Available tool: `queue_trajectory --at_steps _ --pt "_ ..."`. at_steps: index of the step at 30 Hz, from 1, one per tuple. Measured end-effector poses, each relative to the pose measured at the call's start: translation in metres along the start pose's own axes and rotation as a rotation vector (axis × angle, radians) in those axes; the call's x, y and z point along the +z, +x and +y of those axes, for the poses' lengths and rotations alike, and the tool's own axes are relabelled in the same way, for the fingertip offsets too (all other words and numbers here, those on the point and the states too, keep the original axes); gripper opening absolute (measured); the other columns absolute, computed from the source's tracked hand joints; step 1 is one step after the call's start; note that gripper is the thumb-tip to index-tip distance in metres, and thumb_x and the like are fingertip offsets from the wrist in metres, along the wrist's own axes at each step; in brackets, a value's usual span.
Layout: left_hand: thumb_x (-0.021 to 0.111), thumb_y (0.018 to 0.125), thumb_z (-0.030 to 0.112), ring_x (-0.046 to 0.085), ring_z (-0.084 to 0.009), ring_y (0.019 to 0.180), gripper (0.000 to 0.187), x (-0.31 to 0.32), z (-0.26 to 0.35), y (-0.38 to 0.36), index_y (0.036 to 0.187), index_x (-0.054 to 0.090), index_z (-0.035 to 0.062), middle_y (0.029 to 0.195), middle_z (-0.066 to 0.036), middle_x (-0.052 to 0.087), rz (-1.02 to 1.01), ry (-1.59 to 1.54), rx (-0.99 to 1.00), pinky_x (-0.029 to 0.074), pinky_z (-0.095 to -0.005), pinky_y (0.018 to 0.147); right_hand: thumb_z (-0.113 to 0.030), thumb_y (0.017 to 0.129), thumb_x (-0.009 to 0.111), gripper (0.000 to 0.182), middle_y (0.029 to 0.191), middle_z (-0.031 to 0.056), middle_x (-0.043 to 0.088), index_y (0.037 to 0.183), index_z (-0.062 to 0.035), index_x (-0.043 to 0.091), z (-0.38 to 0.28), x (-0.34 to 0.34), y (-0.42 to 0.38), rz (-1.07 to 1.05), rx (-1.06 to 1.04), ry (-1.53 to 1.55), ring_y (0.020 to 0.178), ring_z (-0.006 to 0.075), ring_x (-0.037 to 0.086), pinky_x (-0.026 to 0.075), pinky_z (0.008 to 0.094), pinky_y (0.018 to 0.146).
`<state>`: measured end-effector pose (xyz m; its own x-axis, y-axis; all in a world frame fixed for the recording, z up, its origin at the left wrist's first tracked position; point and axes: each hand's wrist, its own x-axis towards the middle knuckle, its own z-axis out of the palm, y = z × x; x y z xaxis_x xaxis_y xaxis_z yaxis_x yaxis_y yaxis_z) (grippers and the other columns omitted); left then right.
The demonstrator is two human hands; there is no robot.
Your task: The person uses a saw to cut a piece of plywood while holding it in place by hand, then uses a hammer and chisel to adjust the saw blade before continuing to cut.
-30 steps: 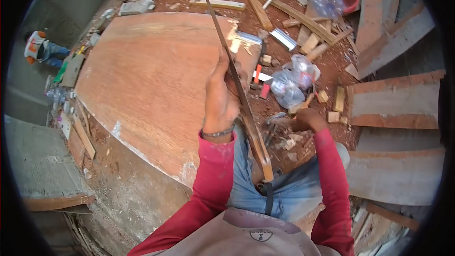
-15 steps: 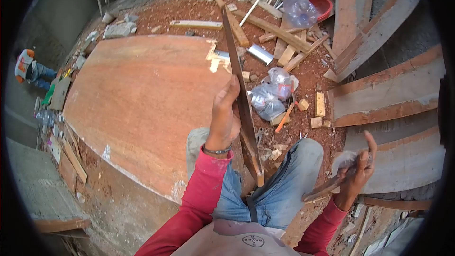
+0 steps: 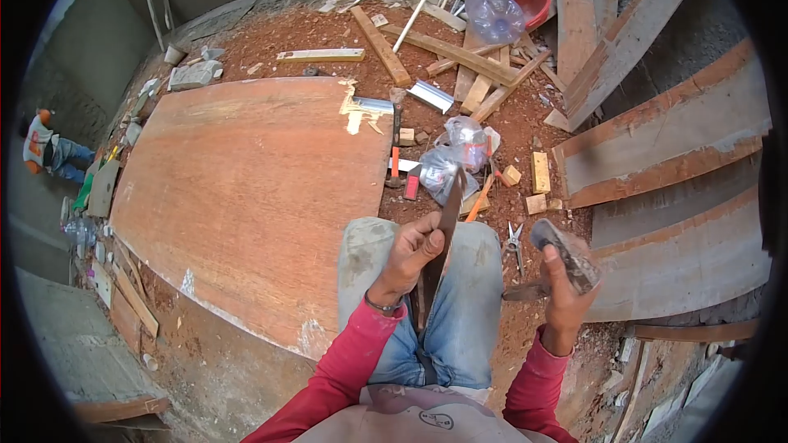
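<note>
Between my knees a long, dark, narrow wooden piece (image 3: 449, 226) points up and away from me. My left hand (image 3: 413, 254) is wrapped round its left side, fingers closed. Off to the right, my right hand (image 3: 566, 291) grips a grey, rough-looking block (image 3: 566, 258), with the thumb across it. The block is apart from the wooden piece. A dark flat piece (image 3: 526, 291) shows just left of my right hand; whether the hand touches it I cannot tell.
A large plywood sheet (image 3: 254, 197) lies on the left. Pliers-like snips (image 3: 514, 248), an orange-handled tool (image 3: 479, 198), plastic bags (image 3: 447, 166) and wood offcuts (image 3: 539, 172) lie ahead. Curved panels (image 3: 665, 148) stand right. Another person (image 3: 53, 146) is at far left.
The long piece has tilted away from me and lower, with my left hand on it. My right hand has moved left and turned, its fingers now round the grey block. The view has shifted slightly.
</note>
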<state>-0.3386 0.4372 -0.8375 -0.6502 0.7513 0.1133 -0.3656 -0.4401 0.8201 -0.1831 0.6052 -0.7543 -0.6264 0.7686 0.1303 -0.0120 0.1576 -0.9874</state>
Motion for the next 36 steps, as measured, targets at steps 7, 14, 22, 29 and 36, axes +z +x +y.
queue_trajectory --at_steps 7,14,22,29,36 --pt "0.060 0.100 0.046 0.050 -0.0068 0.057 0.043 0.009 0.020 0.020 0.094 0.050 0.0045 0.076 -0.002 0.054 -0.249 0.067 0.153 0.040 -0.0205 0.050 -0.001 0.080 0.080 0.017 0.075 0.0090 0.067 0.094 0.0010 0.070 -0.017 0.030 0.000 -0.121 -0.505 -0.161 0.063 0.0151 0.063 0.046 0.0284 0.057" --pt "0.050 0.104 0.048 0.044 -0.0064 0.053 0.041 0.035 0.062 0.039 0.090 0.046 0.0103 0.071 0.003 0.045 0.087 -0.011 0.246 0.036 -0.0195 0.045 0.001 0.078 0.080 0.018 0.072 0.0087 0.065 0.091 0.0006 0.068 -0.023 0.032 -0.003 -0.053 -0.551 -0.162 0.060 0.0147 0.060 0.044 0.0285 0.054" --pt "0.053 0.103 0.050 0.049 -0.0040 0.053 0.039 0.064 0.116 0.032 0.097 0.049 0.0115 0.071 0.003 0.049 0.207 -0.077 0.150 0.040 -0.0179 0.044 -0.001 0.078 0.084 0.023 0.075 0.0100 0.065 0.091 0.0013 0.065 -0.058 0.035 -0.011 0.046 -0.480 -0.079 0.064 0.0138 0.059 0.043 0.0258 0.056" --pt "0.045 0.107 0.043 0.046 -0.0051 0.063 0.034 0.044 0.061 0.007 0.098 0.045 0.0109 0.075 0.002 0.043 0.277 -0.059 0.131 0.037 -0.0195 0.043 -0.002 0.077 0.086 0.025 0.074 0.0082 0.065 0.089 -0.0012 0.064 -0.047 0.050 -0.012 -0.096 -0.544 -0.172 0.057 0.0114 0.058 0.043 0.0249 0.053" --pt "0.043 0.108 0.043 0.041 -0.0053 0.055 0.036 0.038 0.047 0.012 0.094 0.040 0.0108 0.074 0.000 0.041 0.132 0.214 0.356 0.034 -0.0194 0.045 -0.007 0.074 0.090 0.034 0.077 0.0047 0.064 0.091 -0.0035 0.060 -0.043 0.050 -0.006 -0.134 -0.452 -0.145 0.062 0.0092 0.058 0.045 0.0239 0.055"
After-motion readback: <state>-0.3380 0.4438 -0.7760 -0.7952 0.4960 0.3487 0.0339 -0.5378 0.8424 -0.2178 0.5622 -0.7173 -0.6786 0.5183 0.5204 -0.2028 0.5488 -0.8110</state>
